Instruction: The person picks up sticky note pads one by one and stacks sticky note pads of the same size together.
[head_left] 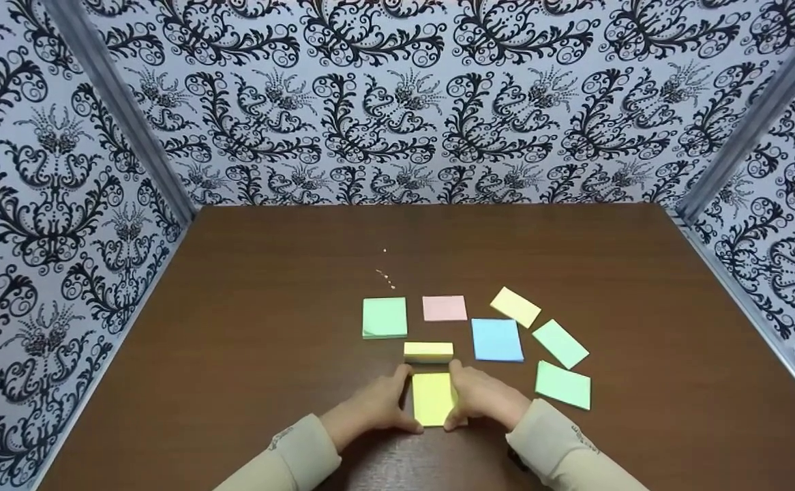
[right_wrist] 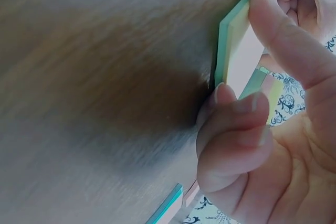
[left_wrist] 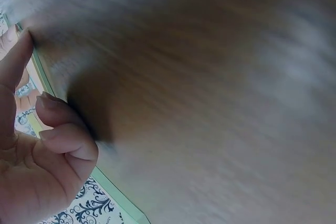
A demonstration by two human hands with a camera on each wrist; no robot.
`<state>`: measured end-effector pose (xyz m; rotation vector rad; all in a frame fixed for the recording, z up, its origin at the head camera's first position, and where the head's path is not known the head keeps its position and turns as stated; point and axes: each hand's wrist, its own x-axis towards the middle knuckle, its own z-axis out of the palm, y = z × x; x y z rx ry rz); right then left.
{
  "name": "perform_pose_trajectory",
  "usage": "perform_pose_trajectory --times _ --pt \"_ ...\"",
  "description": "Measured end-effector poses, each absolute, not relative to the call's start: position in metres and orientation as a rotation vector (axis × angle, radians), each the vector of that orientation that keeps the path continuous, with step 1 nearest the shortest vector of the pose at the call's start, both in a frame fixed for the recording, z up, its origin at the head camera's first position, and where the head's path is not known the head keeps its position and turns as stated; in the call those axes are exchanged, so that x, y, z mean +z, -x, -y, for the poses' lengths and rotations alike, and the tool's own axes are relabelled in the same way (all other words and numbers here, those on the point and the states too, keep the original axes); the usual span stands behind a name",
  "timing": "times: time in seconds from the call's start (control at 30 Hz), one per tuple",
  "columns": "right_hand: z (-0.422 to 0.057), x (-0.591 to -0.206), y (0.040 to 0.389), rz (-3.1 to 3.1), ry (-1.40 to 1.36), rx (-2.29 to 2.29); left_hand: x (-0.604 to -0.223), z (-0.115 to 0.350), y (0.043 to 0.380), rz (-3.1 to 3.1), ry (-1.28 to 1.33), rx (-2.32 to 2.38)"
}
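1. Yellow pad (head_left: pixel 431 399) lies level between the two hands, over the near part of the brown table (head_left: pixel 254 320); the right wrist view shows a green layer beneath its yellow one.
2. The left hand (head_left: pixel 380 404) grips the yellow pad along its left side, thumb at the near corner and fingers at the far one.
3. The right hand (head_left: pixel 485 397) holds the yellow pad's right side in the same way, thumb near and fingers far. The hands are apart from each other, with the pad between them.
4. Just beyond the yellow pad sits a narrow yellow block (head_left: pixel 428 351), close to the fingertips of both hands.
5. Beyond the yellow pad and to its left lies a green square pad (head_left: pixel 384 317); farther than the block, nearly straight beyond the yellow pad, is a pink pad (head_left: pixel 444 308).
6. Beyond the yellow pad to its right lie a blue pad (head_left: pixel 498 339) and, farther off, a pale yellow pad (head_left: pixel 515 307) set at a slant.
7. Well to the right of the yellow pad are two slanted green pads, the farther one (head_left: pixel 560 344) and the nearer one (head_left: pixel 563 385).
8. Pale sleeves (head_left: pixel 309 450) come in from the near side of the yellow pad.
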<state>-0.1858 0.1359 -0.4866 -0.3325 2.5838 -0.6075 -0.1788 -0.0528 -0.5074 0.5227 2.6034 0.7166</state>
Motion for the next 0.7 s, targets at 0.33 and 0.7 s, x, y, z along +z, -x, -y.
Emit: perform_pose_trajectory --times 0.33,0.7 --pt "-0.137 -0.483 0.179 -2.559 0.266 -0.687 -0.505 0.052 0.178 -2.603 -0.511 0.728" --pt "-0.193 -0.464 0.215 -2.971 0.458 -0.49 -0.506 0.052 0.177 -2.56 -0.526 0.777"
